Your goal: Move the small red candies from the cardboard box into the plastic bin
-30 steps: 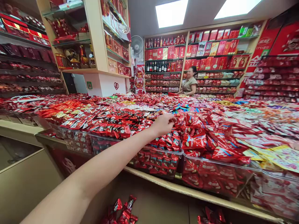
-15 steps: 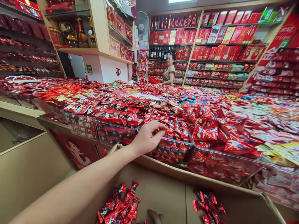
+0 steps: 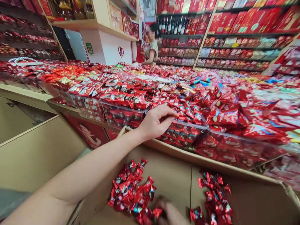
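My left hand (image 3: 157, 122) reaches over the front rim of a clear bin (image 3: 187, 125) of small red wrapped candies. Its fingers curl toward the thumb in a pinch, the tips at the candies; what is between them, if anything, I cannot make out. Lower down, my right hand (image 3: 170, 211) is inside an open cardboard box (image 3: 172, 168), smeared by motion and partly cut off by the frame's bottom edge. It is beside a loose pile of red wrapped candies (image 3: 133, 190). Another group of candies (image 3: 215, 197) lies to the right in the box.
Neighbouring bins hold black-and-red candies (image 3: 126, 115) and larger red packets (image 3: 225, 115). A second cardboard box (image 3: 39, 150) stands at left. Behind the candy counter are a person (image 3: 151, 50) and shelves with bottles (image 3: 173, 25) and red gift boxes (image 3: 253, 20).
The view has tilted down and shifted a little. My left hand stays at the bin with its fingertips slightly more apart. More of my right hand and of the candies in the box shows.
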`<state>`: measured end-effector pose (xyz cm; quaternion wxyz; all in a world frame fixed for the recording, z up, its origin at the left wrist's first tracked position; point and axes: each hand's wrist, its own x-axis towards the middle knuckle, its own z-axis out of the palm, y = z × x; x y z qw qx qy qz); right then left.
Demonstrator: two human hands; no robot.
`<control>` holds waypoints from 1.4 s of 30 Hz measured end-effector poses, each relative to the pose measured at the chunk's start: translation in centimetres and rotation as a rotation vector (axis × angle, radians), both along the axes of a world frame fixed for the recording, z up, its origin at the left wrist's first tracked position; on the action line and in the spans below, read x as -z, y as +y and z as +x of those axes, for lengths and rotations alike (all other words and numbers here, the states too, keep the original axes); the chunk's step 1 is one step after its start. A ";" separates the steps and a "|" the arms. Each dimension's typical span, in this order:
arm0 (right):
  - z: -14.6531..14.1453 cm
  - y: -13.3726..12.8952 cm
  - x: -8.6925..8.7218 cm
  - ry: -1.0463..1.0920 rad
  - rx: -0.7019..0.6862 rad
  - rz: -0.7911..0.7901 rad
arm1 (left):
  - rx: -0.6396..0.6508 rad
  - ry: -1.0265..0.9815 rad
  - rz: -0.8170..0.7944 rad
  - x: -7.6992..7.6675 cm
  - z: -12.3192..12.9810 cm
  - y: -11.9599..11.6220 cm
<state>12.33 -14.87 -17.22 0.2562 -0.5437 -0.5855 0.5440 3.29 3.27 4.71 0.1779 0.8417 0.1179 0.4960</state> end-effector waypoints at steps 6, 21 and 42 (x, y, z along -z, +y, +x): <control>1.8 1.0 -1.0 0.201 0.068 -0.183 | -0.005 -0.005 0.048 0.4 0.4 0.2; 4.9 2.5 -11.8 0.160 0.311 0.279 | 0.411 0.807 -0.046 0.4 0.9 -5.5; 6.4 2.6 -14.8 0.883 0.596 0.056 | 0.389 0.606 -0.166 1.3 1.1 -5.7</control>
